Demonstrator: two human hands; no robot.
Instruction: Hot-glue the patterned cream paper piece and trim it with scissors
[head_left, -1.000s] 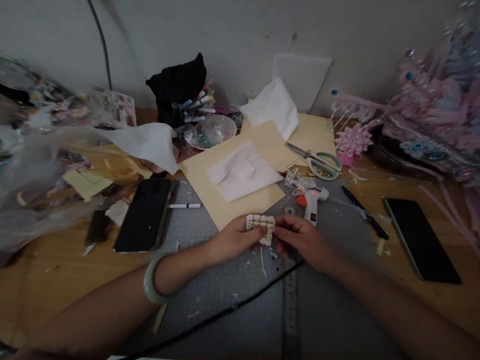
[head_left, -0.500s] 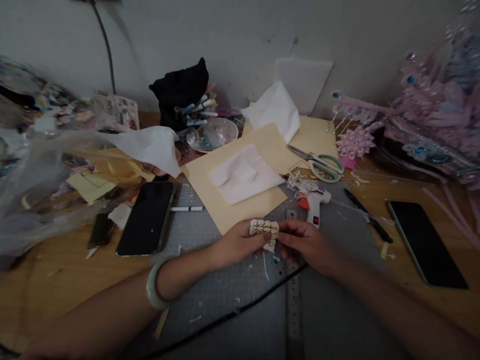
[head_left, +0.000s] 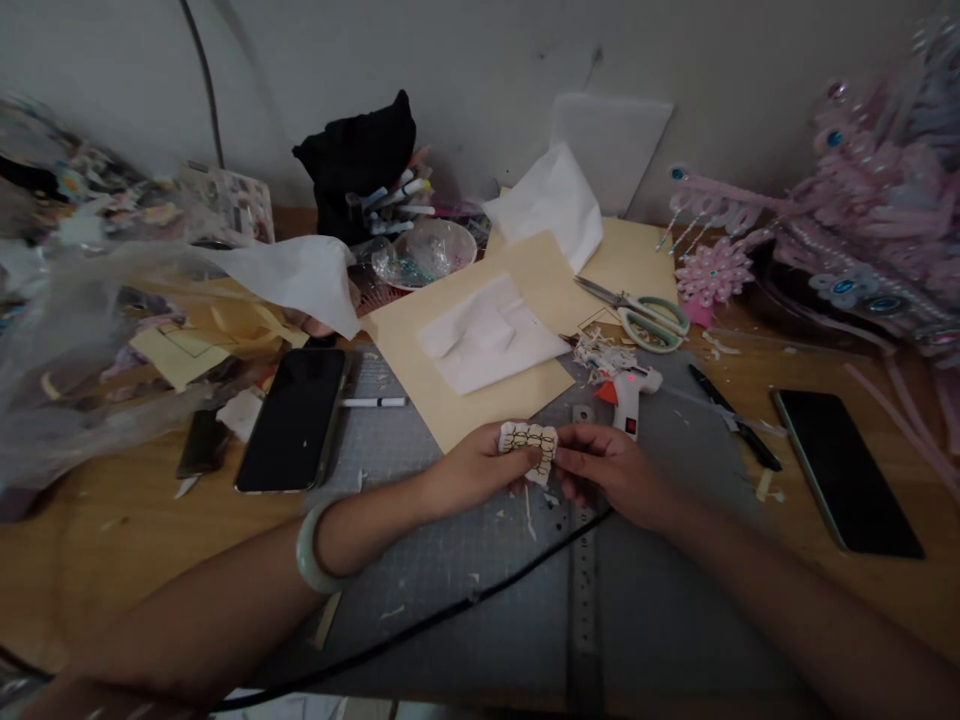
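Note:
Both of my hands meet over the grey cutting mat (head_left: pixel 450 580) and pinch a small white paper cutout (head_left: pixel 529 446) printed with a dark scale-like pattern. My left hand (head_left: pixel 471 470), with a pale green bangle (head_left: pixel 311 555) on its wrist, holds the cutout's left side. On the right side my right hand (head_left: pixel 611 472) grips it by the fingertips. A white hot glue gun (head_left: pixel 628 392) with a red tip lies just beyond my right hand, and its black cord (head_left: pixel 450 615) crosses the mat under my arms.
Tan card sheets (head_left: pixel 480 350) with white tissue lie behind the hands. Scissors (head_left: pixel 637 315) rest at the back right. One dark phone (head_left: pixel 296 418) lies on the left, another (head_left: pixel 844 470) on the right. A pink ornament (head_left: pixel 847 240) fills the right edge; a steel ruler (head_left: pixel 585 600) lies on the mat.
The view shifted slightly; my hands keep holding the cutout in about the same spot, turning it a little between the fingers.

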